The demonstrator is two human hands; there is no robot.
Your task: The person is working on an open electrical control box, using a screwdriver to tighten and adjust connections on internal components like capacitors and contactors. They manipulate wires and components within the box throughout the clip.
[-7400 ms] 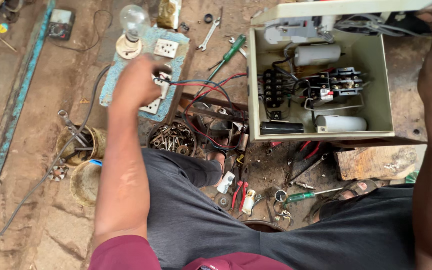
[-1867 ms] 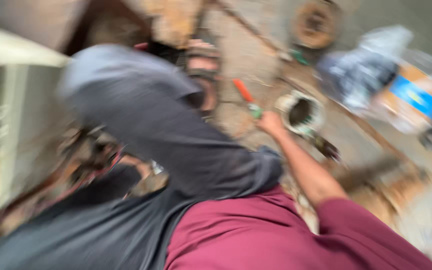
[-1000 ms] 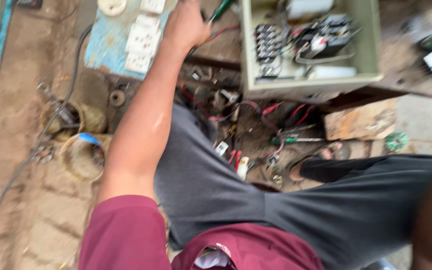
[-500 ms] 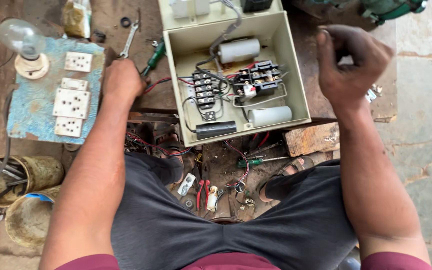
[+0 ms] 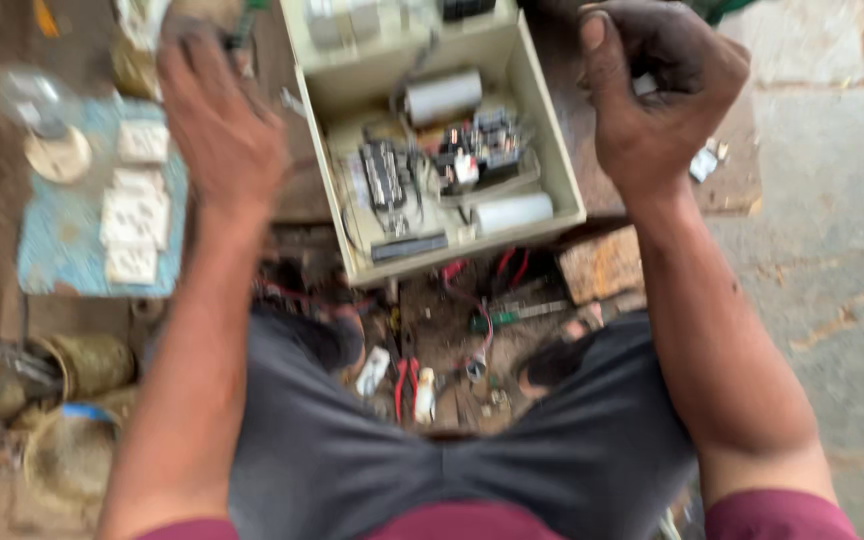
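Since half a second ago both hands rose: left hand spread, empty, left of the open box; right hand fisted beside its right wall, contents indiscernible.

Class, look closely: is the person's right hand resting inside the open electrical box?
No, the right hand is curled beside the electrical box, outside its right wall.

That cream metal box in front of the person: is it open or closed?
Open. The cream box shows its whole inside: two white cylinders, a black block of parts and wires lie bare, and no lid covers them. The picture is blurred, so finer detail is lost.
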